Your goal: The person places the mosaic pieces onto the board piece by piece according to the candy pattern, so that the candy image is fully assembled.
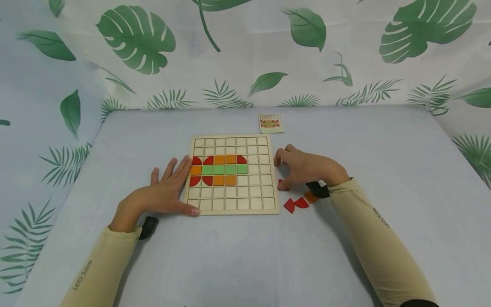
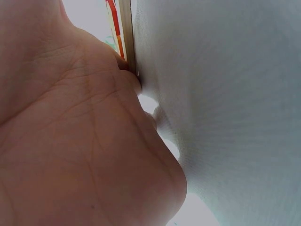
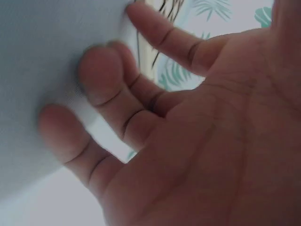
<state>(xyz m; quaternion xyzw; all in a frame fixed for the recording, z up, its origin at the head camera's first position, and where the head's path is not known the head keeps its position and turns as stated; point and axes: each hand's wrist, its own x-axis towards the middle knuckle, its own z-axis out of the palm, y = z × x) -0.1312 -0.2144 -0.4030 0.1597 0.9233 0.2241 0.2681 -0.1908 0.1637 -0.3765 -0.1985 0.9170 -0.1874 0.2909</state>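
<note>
A pale wooden grid board (image 1: pixel 226 204) lies flat on the table, with red quarter-round, orange square and green square tiles (image 1: pixel 218 169) filling part of its middle rows. My left hand (image 1: pixel 163 196) rests at the board's left edge, fingers straight and thumb on the near left corner. In the left wrist view, the palm (image 2: pixel 84 122) stands beside the board's edge. To the right of the board is my right hand (image 1: pixel 303 166), fingers spread and loosely bent, its thumb at a loose red tile (image 1: pixel 281 182) partly covered by it. The right wrist view shows no tile between the fingers (image 3: pixel 101 70).
Near the board's right corner lie two red quarter-round tiles (image 1: pixel 301 203) and an orange tile (image 1: pixel 311 197), partly under the right wrist. A small pattern card (image 1: pixel 271 130) lies behind the board. A leaf-printed cloth (image 1: pixel 245 55) hangs behind the table.
</note>
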